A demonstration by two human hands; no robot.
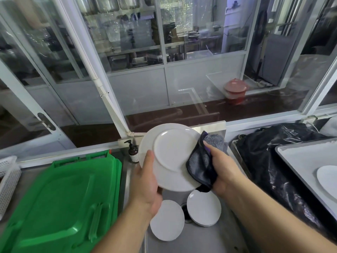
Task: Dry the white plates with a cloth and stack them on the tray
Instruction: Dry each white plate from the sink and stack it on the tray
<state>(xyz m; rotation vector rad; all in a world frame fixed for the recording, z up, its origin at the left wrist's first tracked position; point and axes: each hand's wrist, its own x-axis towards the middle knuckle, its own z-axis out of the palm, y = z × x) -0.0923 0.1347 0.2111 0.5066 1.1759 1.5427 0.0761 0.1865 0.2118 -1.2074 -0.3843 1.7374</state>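
Down at six o'clock, two white plates (203, 207) wait in the sink (226, 238). Above them the left hand (145, 181) pinches the held plate (171, 157), underside up; the right hand (223, 170) clamps the cloth (200, 165) on its three-o'clock rim. A wet one-edge grip may slip. At three o'clock, the tray (291, 154) bears one plate.

Left hand (145, 179) holds plate (171, 154); right hand (224, 170) presses cloth (200, 165).

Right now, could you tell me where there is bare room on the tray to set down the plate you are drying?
The tray at right shows bare surface along its near-left side, between its rim and the one plate on it. Below, the sink is crowded with plates. Left, the green lid covers the counter.
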